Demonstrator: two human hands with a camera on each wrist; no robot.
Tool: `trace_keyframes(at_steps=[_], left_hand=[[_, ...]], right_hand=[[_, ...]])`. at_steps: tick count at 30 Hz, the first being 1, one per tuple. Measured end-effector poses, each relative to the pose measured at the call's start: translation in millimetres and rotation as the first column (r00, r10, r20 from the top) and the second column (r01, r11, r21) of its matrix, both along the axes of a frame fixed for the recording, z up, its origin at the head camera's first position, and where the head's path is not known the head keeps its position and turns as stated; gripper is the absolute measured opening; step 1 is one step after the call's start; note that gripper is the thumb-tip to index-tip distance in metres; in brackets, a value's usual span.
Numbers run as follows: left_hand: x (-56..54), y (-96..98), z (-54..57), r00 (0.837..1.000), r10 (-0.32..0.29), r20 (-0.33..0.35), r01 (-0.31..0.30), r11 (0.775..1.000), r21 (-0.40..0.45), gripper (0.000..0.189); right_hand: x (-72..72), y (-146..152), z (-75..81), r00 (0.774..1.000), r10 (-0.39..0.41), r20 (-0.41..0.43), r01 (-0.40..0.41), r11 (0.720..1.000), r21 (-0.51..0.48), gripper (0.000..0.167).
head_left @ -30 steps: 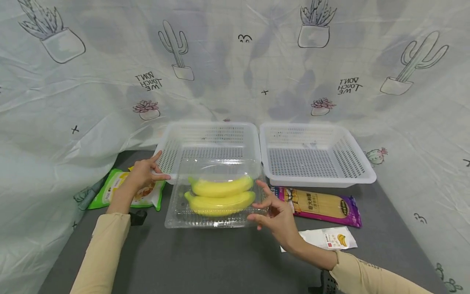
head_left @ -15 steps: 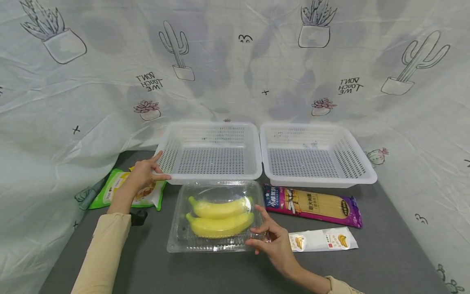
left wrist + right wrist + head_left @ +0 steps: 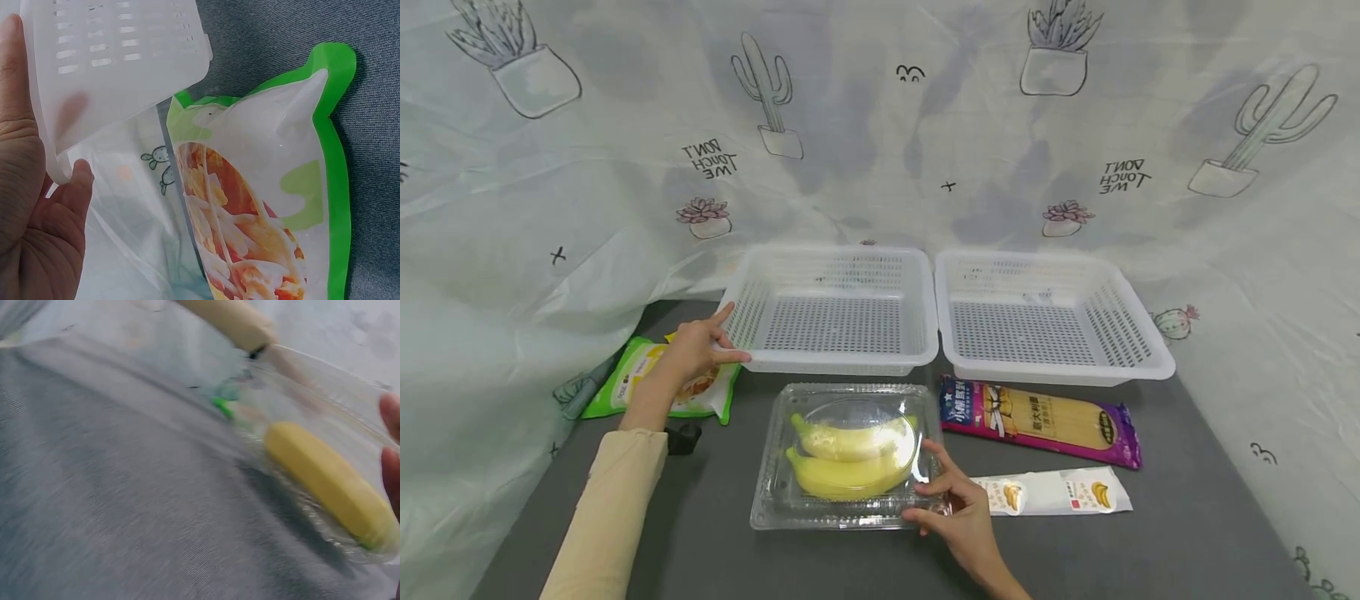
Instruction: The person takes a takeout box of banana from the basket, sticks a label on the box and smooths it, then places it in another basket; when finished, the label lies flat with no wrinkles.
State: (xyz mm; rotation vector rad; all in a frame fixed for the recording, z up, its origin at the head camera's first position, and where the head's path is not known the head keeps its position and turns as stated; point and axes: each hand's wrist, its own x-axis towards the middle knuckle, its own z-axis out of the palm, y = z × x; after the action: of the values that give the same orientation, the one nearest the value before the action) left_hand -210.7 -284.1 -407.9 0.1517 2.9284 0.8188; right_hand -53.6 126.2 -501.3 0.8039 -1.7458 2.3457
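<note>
A clear plastic box (image 3: 775, 500) with two yellow bananas (image 3: 846, 475) inside is low over the front middle of the table. My right hand (image 3: 958, 512) grips its right edge, thumb toward me and fingers behind. In the right wrist view, a blurred banana (image 3: 331, 481) shows through the wall, and a shadow lies beneath the box. At the back left, my left hand (image 3: 694, 352) holds the near-left corner of a white perforated basket (image 3: 842, 364). Through the basket wall (image 3: 112, 94), the left wrist view shows a dark fingertip shape.
A second white basket (image 3: 1060, 372) stands right of the first. A green-edged food bag (image 3: 715, 404) lies under my left forearm. On the right are a purple-ended spaghetti pack (image 3: 1045, 421) and a flat white packet with banana pictures (image 3: 1048, 496). A printed curtain (image 3: 865, 125) hangs behind.
My right hand has brought the box of bananas toward me, away from the left basket's front rim, and lower. The spaghetti pack and white packet are more exposed. My left hand has stayed put.
</note>
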Motion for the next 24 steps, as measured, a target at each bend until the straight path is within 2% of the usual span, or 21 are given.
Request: trace_keyframes(at_steps=[5, 12, 18, 24], left_hand=[[-2.1, 1.9, 4.4, 1.000, -0.021, 0.000, 0.021, 1.000, 0.011, 0.036], [-1.5, 2.4, 3.1, 0.999, -0.024, -0.021, 0.023, 1.000, -0.009, 0.034], [-0.4, 2.7, 1.7, 0.999, -0.018, -0.037, 0.018, 1.000, -0.003, 0.034], [1.2, 0.6, 0.1, 0.999, -0.008, -0.031, 0.008, 1.000, 0.002, 0.033]], right_hand=[[-2.8, -1, -1.6, 1.000, -0.004, -0.018, 0.004, 1.000, 0.006, 0.028], [-10.4, -4, -6.1, 1.000, 0.014, -0.027, -0.013, 0.999, 0.036, 0.030], [-14.7, -10, -12.3, 0.999, -0.034, -0.039, 0.035, 0.999, 0.026, 0.031], [-23.2, -15, -13.8, 0.997, -0.067, -0.028, 0.068, 0.996, 0.063, 0.026]])
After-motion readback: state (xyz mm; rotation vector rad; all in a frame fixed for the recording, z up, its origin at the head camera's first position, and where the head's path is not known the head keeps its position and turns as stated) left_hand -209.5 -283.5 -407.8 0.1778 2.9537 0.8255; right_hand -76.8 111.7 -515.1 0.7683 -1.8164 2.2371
